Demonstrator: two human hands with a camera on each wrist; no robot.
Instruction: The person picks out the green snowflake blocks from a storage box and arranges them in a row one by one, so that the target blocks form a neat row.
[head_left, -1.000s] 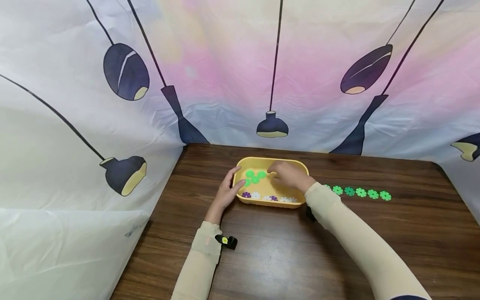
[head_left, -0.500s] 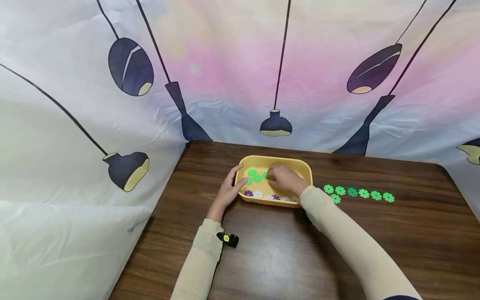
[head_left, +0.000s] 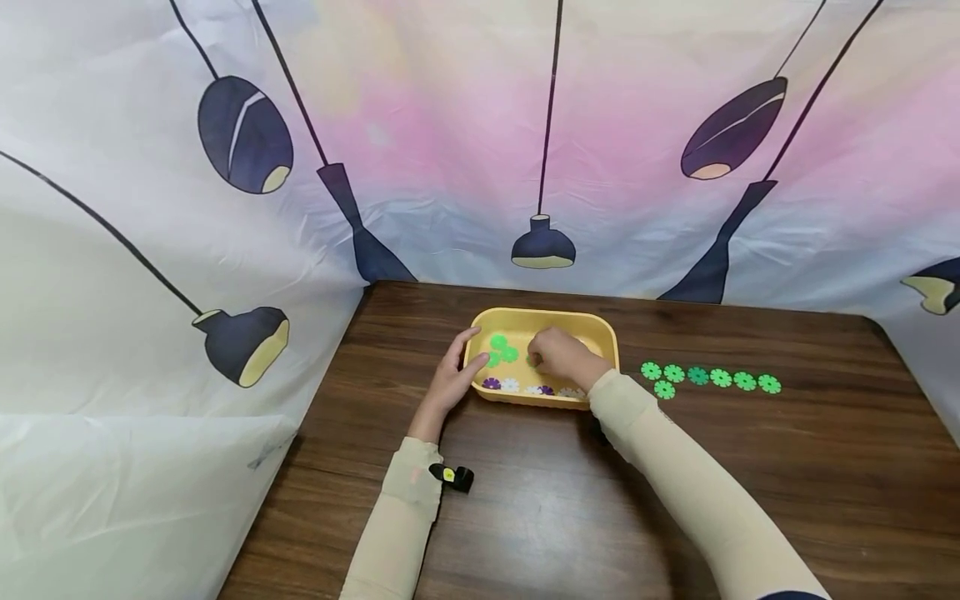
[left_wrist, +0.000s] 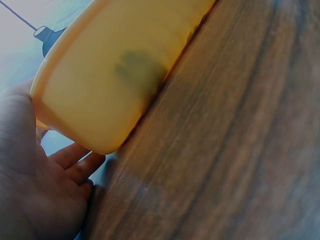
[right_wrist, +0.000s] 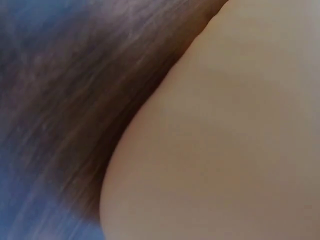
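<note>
A yellow plastic tray [head_left: 547,313] stands on the table. My left hand [head_left: 450,382] grips its left end, with the thumb over the rim; the left wrist view shows that hand [left_wrist: 45,192] against the tray's outer wall [left_wrist: 95,95]. Inside the tray, the curled fingers of my right hand [head_left: 567,357] pinch a green snowflake disc [head_left: 531,361], mostly hidden by the fingertips. Left of it lie a few loose green discs [head_left: 509,354]. Purple discs [head_left: 491,384] and white discs [head_left: 510,385] lie along the tray's near side. Only the tray's wall [right_wrist: 215,140] fills the right wrist view.
Right of the tray, a row of green discs [head_left: 721,378] lies on the brown wooden table [head_left: 525,508]. One disc in it is darker green [head_left: 698,376]. Another disc [head_left: 664,389] sits just below the row's left end. A printed curtain [head_left: 450,167] hangs behind the table.
My right hand has moved slightly left and closed its fingers on a green disc, which has shifted away from the other green ones. My left hand keeps its place on the tray.
</note>
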